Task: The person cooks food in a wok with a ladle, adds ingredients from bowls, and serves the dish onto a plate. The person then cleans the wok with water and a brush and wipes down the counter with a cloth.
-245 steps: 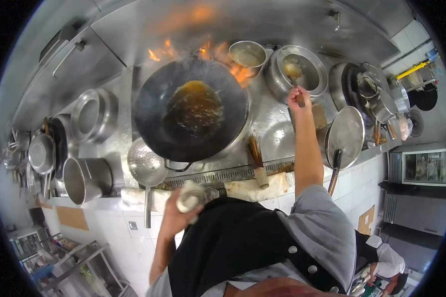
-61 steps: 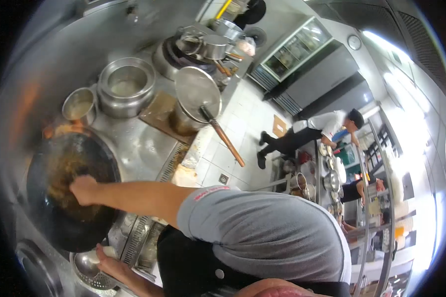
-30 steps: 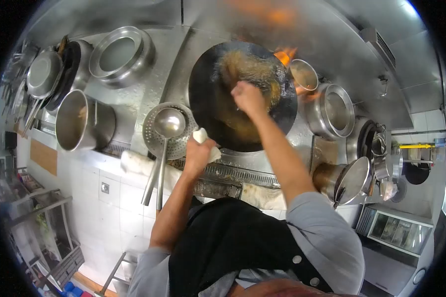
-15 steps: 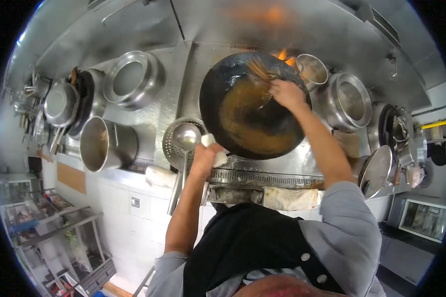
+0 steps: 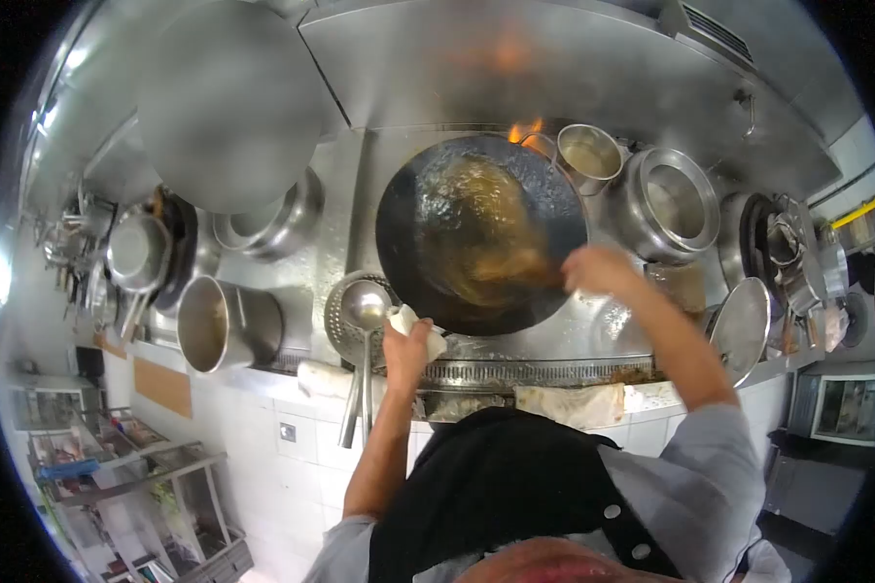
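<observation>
A large black wok [image 5: 399, 223] sits over the burner with brownish liquid swirling in it. My right hand [image 5: 601, 272] is closed around a bamboo wok brush [image 5: 527, 266], whose bristles are smeared by motion in the liquid. At the wok's near left rim, my left hand [image 5: 405, 352] grips a folded white cloth [image 5: 432, 342]; the wok's handle, if under the cloth, is hidden. Just left of that hand, a ladle [image 5: 367, 303] lies over a perforated strainer [image 5: 332, 321], their handles pointing toward me.
Flames [image 5: 525, 132] rise behind the wok beside a small pot [image 5: 590, 155]. A round metal container [image 5: 666, 204] stands to the right, a deep pot [image 5: 228, 323] to the left. A lid-like pan [image 5: 741, 330] leans at right. A blurred grey disc [image 5: 228, 107] covers the upper left.
My right hand has swept the brush from the wok's far side toward its near right side. The liquid has spread upward in the wok. The grey blur has appeared; the view has tilted slightly.
</observation>
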A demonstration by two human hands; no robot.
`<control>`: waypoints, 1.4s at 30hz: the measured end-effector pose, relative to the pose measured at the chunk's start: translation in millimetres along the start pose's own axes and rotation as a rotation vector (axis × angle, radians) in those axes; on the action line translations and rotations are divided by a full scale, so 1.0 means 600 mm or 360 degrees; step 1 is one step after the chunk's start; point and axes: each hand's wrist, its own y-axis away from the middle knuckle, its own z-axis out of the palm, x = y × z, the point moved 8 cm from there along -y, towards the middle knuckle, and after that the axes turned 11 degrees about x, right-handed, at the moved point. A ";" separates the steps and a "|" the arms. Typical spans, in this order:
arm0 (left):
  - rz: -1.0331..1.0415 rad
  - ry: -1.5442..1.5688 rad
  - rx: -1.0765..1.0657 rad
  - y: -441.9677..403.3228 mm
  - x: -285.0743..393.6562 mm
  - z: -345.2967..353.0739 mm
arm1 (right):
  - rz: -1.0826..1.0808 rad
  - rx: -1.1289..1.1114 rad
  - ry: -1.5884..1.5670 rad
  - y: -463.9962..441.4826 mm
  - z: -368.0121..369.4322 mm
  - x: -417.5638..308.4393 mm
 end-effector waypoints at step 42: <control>-0.0065 0.0280 -0.0279 -0.147 0.038 -0.148 | 0.1191 0.1385 -0.1255 0.698 0.392 -0.001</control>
